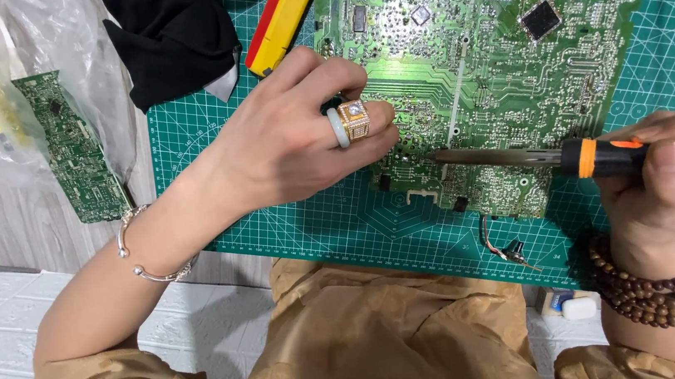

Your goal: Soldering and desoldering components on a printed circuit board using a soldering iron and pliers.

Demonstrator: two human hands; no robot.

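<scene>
A large green circuit board (500,64) lies solder side up on a green cutting mat (658,55). My left hand (298,131), with two rings on one finger, rests on the board's left edge, fingers curled and pressing down on it. My right hand (670,171) grips the black and orange handle of a soldering iron (602,157). The iron's metal tip points left and touches the board near its lower middle, close to my left fingertips.
A smaller green circuit board (74,150) lies at the left beside a clear plastic bag (46,44). A black cloth (171,36) and a yellow and red tool (282,16) sit at the mat's top left. Loose wires (506,247) lie below the big board.
</scene>
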